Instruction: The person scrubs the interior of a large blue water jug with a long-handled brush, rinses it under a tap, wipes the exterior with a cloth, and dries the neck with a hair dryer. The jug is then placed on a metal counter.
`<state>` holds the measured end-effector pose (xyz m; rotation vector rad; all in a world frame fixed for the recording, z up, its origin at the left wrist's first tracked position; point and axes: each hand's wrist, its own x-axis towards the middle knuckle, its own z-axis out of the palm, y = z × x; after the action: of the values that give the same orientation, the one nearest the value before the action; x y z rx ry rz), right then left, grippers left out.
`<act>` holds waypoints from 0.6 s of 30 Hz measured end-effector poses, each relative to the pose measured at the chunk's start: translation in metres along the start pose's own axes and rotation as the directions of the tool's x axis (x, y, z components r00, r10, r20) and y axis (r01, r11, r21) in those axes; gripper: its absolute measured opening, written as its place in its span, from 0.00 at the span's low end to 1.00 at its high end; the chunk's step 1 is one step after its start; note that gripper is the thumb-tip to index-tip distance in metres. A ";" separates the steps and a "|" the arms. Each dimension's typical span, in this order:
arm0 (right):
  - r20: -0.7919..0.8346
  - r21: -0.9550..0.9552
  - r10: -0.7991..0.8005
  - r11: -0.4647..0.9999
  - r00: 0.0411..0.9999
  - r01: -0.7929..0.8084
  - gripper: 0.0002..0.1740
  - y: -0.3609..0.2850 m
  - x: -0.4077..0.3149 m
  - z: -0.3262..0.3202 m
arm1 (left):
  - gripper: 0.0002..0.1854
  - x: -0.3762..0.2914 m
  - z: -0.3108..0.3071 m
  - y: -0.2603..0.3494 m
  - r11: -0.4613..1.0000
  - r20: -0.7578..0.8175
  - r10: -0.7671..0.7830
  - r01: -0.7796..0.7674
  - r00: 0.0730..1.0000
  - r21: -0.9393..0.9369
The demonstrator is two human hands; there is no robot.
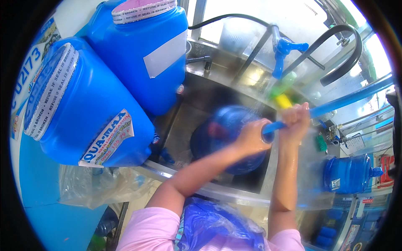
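A round blue translucent water bottle [234,117] lies tilted in the stainless steel sink [188,113], its mouth towards the upper right. Around its neck my left hand [252,135] is closed. My right hand [295,120] grips a long blue pole [351,98], and the pole's lower end passes into the bottle's mouth. A blurred reddish patch [216,130] shows through the bottle wall; whether it is a brush head I cannot tell. Just beyond my right hand is a blurred yellow and green object [282,98], its kind unclear.
Two large blue jugs with sealed caps, a front jug [103,106] and a rear jug [150,47], stand at the left. A blue-handled faucet [282,50] and a curved black pipe [355,47] rise behind the sink. Another blue bottle [348,173] lies at the right.
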<state>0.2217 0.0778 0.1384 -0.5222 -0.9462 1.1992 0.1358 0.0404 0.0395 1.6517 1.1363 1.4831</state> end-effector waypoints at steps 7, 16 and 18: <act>-0.043 0.018 -0.027 0.999 0.999 0.028 0.23 -0.001 -0.009 -0.008 | 0.39 0.001 -0.007 0.012 0.984 -0.264 0.044 0.003 0.964 0.176; 0.039 0.058 0.056 0.997 0.998 -0.058 0.23 0.003 -0.001 -0.001 | 0.34 -0.009 0.004 -0.004 0.994 -0.119 0.106 -0.100 0.987 0.051; 0.022 0.032 0.048 0.998 0.999 -0.049 0.23 0.000 0.001 0.001 | 0.42 -0.028 0.017 0.025 0.976 -0.398 0.146 -0.067 0.906 0.208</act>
<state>0.2205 0.0785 0.1392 -0.5098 -0.9350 1.2640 0.1573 0.0057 0.0466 1.5865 1.4709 1.9086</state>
